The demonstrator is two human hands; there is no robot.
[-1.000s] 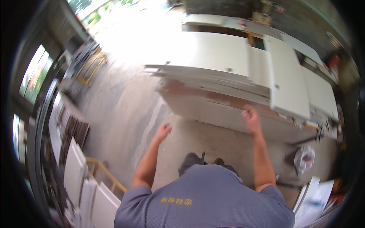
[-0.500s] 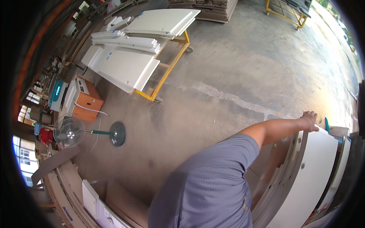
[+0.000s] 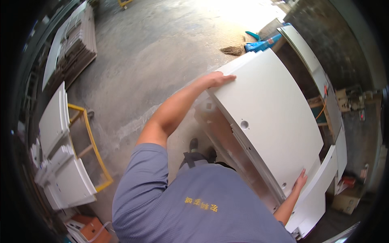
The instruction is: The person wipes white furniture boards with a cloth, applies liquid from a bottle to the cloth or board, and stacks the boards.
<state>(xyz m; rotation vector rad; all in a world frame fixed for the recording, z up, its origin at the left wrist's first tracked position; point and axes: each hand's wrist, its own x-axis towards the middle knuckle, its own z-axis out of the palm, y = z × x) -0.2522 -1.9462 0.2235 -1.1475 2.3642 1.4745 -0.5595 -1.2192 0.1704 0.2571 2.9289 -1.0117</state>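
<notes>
A large white panel (image 3: 271,117) lies on top of a stack of boards to my right, with round holes near its left edge. My left hand (image 3: 221,79) grips its far left corner, the thumb laid over the top face and the other fingers partly hidden at the edge. At the panel's near end my right hand (image 3: 300,182) holds the edge, a finger or thumb showing on top and the rest out of sight. More white boards (image 3: 312,202) lie beside and under the right hand.
A yellow-framed cart (image 3: 95,148) bearing white panels (image 3: 67,178) stands to the left. Brown stacked boards (image 3: 79,52) are at the far left. Past the stack lie a broom head (image 3: 233,50) and a blue bag (image 3: 263,43). A cardboard box (image 3: 344,202) sits at the right.
My view has turned right toward the panel stack. The left hand is on the panel's far left corner, and my right hand has come into view at the near end.
</notes>
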